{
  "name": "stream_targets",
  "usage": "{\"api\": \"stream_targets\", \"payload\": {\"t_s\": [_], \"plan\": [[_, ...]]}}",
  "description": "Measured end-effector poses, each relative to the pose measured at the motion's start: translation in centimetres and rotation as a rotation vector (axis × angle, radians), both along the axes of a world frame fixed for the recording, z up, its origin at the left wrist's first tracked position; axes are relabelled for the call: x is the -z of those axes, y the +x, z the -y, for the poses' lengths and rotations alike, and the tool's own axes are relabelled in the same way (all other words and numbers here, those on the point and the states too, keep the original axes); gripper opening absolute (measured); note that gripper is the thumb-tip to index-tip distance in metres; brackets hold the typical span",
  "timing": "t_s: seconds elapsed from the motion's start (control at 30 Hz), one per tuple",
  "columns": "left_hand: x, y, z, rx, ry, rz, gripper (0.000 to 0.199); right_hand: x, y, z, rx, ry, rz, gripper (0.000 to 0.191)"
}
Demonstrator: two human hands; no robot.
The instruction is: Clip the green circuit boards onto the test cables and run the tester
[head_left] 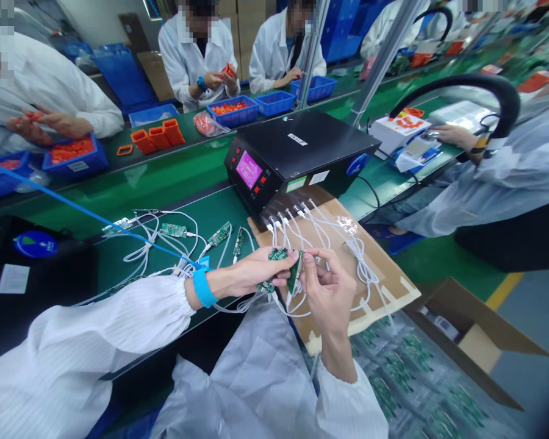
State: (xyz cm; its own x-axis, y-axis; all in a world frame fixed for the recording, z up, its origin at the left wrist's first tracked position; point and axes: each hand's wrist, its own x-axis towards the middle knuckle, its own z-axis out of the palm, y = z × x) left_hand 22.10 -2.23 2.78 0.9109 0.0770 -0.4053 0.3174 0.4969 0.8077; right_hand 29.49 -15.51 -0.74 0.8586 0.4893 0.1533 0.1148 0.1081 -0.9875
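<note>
My left hand (268,268), with a blue wrist strap (204,288), is closed around several small green circuit boards (266,286). One circuit board (295,277) stands tilted between my two hands, a white cable running from its lower end. My right hand (330,286) pinches this board's upper right edge with thumb and fingers. Just beyond my hands, white cables (297,222) plug into the front of a black tester box (302,146) with a lit pink screen (249,169). More circuit boards on white cables, such as one board (219,233), lie on the green bench to the left.
Brown cardboard (388,277) lies under the cables. Bagged circuit boards (416,372) and an open carton (471,341) are at lower right. Another black box (36,274) stands at left. Across the bench, co-workers handle orange parts beside blue bins (233,111). Another person sits at right.
</note>
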Motion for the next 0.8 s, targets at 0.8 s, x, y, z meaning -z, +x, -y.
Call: {"api": "stream_targets", "payload": {"t_s": [0.8], "plan": [[-1.2, -3.6, -5.4, -0.299, 0.457, -0.321, 0.013, 0.8, 2.3, -6.7, -0.140, -0.435, 0.431, 0.021]]}}
